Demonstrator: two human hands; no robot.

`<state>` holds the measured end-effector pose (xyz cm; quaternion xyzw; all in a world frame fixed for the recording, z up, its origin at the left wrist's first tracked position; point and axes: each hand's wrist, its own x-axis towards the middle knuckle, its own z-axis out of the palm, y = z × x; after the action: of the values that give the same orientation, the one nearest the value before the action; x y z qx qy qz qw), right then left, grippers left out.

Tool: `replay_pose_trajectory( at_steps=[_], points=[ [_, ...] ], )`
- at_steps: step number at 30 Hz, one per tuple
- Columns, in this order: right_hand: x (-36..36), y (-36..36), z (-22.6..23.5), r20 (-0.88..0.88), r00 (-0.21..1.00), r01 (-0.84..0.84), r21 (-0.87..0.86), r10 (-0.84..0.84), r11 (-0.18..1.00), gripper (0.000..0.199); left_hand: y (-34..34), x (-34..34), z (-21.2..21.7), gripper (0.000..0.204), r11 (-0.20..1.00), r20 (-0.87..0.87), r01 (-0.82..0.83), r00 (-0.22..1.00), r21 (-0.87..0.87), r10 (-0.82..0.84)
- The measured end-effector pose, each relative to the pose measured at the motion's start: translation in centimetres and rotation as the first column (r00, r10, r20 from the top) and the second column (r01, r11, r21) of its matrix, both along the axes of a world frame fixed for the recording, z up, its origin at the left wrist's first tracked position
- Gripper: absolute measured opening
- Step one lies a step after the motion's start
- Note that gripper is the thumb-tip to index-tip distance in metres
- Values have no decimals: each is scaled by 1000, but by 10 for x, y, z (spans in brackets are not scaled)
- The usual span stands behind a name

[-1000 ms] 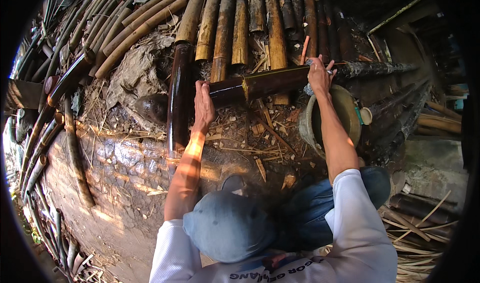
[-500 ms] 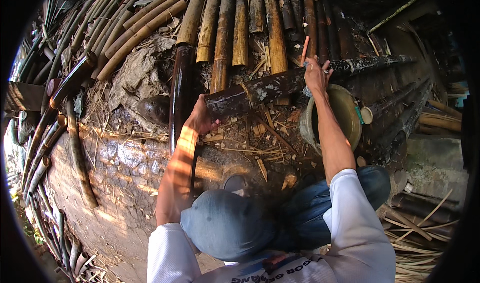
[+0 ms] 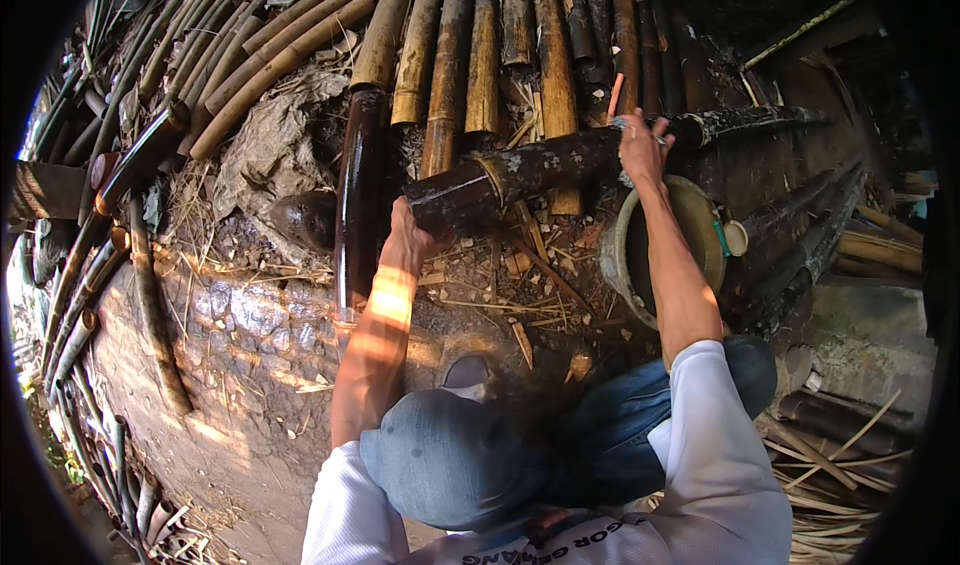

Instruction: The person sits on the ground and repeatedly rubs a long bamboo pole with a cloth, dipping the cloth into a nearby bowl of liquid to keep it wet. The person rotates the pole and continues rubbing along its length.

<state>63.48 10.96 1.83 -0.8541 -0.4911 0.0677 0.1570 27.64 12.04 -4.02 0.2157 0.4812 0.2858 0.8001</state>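
Note:
A long dark, wet bamboo pole (image 3: pixel 545 168) lies slantwise before me, with pale blotches toward its far right end. My left hand (image 3: pixel 405 230) is closed round its near left end, fingers partly hidden. Farther along, my right hand (image 3: pixel 643 150) is wrapped over the top of the pole. Bits of a greyish scrubbing pad show between its fingers and at its edge. An orange stick-like piece (image 3: pixel 616 98) stands out just beyond the right hand; I cannot tell whether the hand touches it. Beneath my right forearm is a round grey basin (image 3: pixel 612 255), partly covered by the arm.
Cut bamboo poles (image 3: pixel 480 60) lie side by side at the back. A dark glossy pole (image 3: pixel 358 195) runs beside my left hand, near a crumpled sack (image 3: pixel 270 155). A green-handled brush-like tool (image 3: pixel 735 237) rests at the basin's rim. More bamboo (image 3: pixel 150 315) lines the left side.
The bamboo pole has rolled, showing a darker, wetter side near its left end. My left hand has turned with it, its fingers now less visible. My right hand has shifted slightly right along the pole.

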Motion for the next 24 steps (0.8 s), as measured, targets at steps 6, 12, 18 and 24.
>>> replay_pose_trajectory(
  at_steps=[6,12,18,24],
  points=[
    [-211,-9,-20,76,851,-524,90,519,847,35,6,4,-20,47,886,169,-343,898,-311,407],
    [-109,-13,3,276,920,-300,42,277,953,43,8,5,-23,44,792,114,-420,850,-443,514],
    [-151,-10,24,-496,865,-89,3,79,996,45,5,22,-27,42,749,165,-481,781,-456,602],
    [-276,-14,-3,-38,715,-677,209,698,706,42,-10,5,-1,47,900,338,-375,836,-223,432]
  ],
)
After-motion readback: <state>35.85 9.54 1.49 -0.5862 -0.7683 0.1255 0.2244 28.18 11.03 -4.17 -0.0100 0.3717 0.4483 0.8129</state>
